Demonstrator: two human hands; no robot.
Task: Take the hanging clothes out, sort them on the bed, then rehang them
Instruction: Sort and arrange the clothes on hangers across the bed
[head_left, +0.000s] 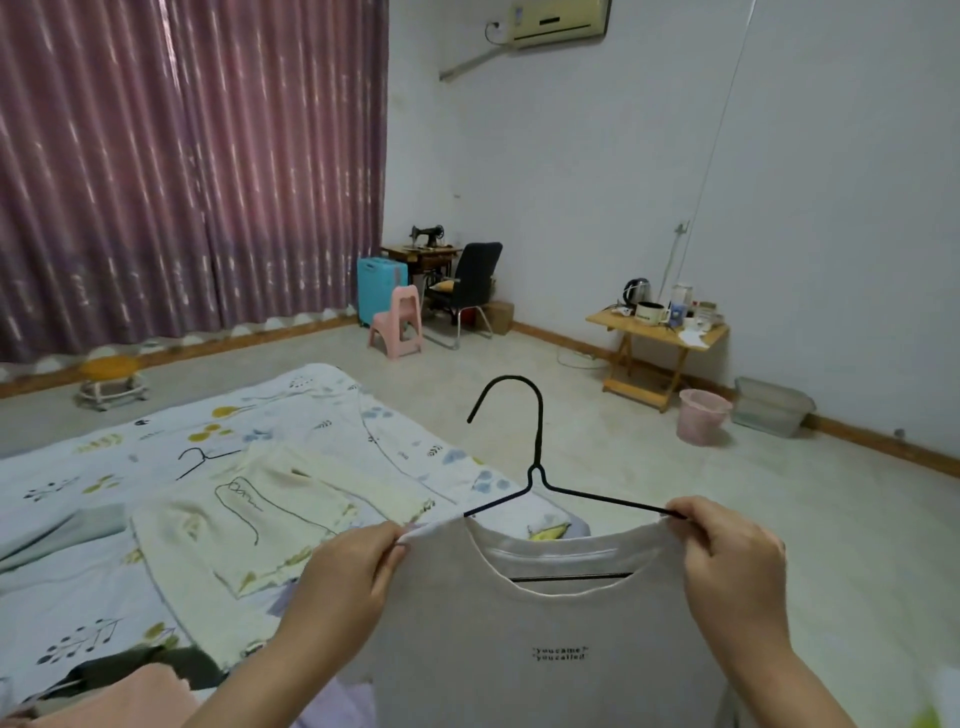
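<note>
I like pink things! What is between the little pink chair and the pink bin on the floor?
In the head view, between the pink chair and the pink bin stand a black office chair and a wooden folding table.

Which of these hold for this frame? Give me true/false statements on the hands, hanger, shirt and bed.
1. Both hands pinch the shirt at its shoulders. True: left hand, right hand.
2. The hanger in the shirt is white plastic. False: it is black wire.
3. A cream garment lies flat on the bed. True.
4. The shirt is plain, with no print. False: small dark text sits on the chest.
5. The hanger's hook hangs on a rail. False: it points up, free in the air.
</note>
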